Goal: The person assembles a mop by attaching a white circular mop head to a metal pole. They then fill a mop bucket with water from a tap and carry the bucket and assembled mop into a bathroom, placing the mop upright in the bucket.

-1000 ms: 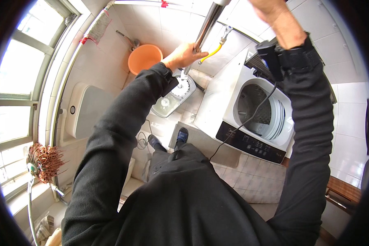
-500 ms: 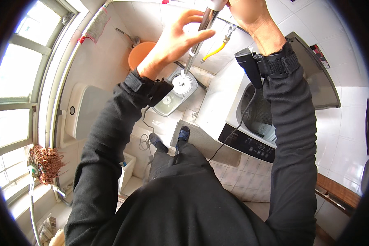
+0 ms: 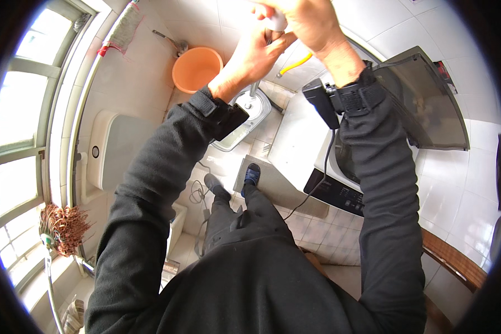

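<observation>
A mop with a metal pole [image 3: 254, 89] stands with its lower end in a grey spin-mop bucket [image 3: 236, 142] on the floor. My left hand [image 3: 250, 53] closes round the pole just below a white collar [image 3: 276, 22]. Higher up, at the top edge of the view, my right hand [image 3: 309, 25] is closed over the upper handle, with its fingertips partly hidden. The two hands are close together, and most of the pole between them and the bucket is covered by my left hand and wrist.
An orange bucket [image 3: 197, 69] is beyond the mop bucket. To the right stands a white washing machine [image 3: 295, 133] with its dark lid [image 3: 428, 100] raised. A yellow hose [image 3: 295, 65] hangs behind it. A brown bristled brush [image 3: 64, 229] is by the window; cables trail on the floor.
My left hand has gone from spread fingers beside the pole to a grip round it. Both hands are nearer each other, and the handle's white collar has come lower into view.
</observation>
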`<state>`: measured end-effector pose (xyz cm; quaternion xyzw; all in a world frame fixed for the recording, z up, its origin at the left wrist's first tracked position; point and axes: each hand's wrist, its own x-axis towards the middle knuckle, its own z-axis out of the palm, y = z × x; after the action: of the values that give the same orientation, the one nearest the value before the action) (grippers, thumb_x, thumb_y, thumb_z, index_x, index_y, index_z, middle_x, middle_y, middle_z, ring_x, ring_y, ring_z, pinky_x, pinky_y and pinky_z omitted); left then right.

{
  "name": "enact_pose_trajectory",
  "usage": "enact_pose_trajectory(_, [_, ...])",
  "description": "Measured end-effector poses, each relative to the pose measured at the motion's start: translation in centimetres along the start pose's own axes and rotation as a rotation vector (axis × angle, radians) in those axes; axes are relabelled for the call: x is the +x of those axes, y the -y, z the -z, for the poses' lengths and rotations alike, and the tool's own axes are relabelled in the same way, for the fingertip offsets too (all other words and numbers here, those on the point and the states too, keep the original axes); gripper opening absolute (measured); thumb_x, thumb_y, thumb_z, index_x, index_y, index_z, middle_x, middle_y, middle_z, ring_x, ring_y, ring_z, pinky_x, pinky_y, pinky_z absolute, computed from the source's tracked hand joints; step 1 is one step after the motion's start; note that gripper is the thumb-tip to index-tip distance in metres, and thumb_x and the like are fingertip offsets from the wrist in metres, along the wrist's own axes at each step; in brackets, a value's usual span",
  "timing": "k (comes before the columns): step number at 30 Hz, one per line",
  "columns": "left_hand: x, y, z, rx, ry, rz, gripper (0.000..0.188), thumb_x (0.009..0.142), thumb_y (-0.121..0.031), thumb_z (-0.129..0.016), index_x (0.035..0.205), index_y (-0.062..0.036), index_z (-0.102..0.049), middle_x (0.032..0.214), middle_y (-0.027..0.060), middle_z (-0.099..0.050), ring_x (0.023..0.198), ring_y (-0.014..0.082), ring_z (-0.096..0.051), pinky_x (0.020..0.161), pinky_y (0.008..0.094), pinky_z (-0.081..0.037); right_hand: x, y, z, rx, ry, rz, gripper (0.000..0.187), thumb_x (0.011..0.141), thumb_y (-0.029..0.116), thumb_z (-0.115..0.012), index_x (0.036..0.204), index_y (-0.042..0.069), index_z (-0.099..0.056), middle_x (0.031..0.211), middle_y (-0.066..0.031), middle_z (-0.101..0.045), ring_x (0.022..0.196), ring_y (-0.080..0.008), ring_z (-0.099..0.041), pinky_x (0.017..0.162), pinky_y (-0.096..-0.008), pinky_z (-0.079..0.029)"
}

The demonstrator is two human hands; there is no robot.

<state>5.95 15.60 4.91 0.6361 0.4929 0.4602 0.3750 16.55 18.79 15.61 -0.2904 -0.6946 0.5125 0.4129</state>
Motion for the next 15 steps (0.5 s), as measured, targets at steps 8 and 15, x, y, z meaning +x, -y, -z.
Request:
enact_pose_trajectory(8, [-2.1,7.6,-2.6,-0.138,-0.003,-0.046,0.018,0.089,-0.015,-0.062,0.083,0.0020,-0.056,0.093,0.0154,-0.055,0.082,0.0251,-0.050,0.080,0.0367,-0.044,-3.3,-7.5,-1.1,-0.156,-0.025,-0.017,0.011,0.082,0.008,-0.062,0.076,-0.001,-0.067,0.070,-0.0051,-0.067,0.065,-0.0124,-0.063,0.059,-0.0262,-0.051])
enact_pose_trajectory(15, [-4.8,10.7,-3.5,-0.074,0.027,0.014,0.034,0.088,-0.020,-0.063,0.114,0.0019,-0.060,0.109,0.0234,-0.065,0.107,0.0322,-0.061,0.093,0.0391,-0.047,-6.8,-10.2,-3.4,-0.222,-0.004,-0.301,0.016,0.082,0.013,-0.073,0.082,-0.001,-0.066,0.073,-0.0018,-0.065,0.069,-0.0097,-0.060,0.061,-0.0288,-0.048])
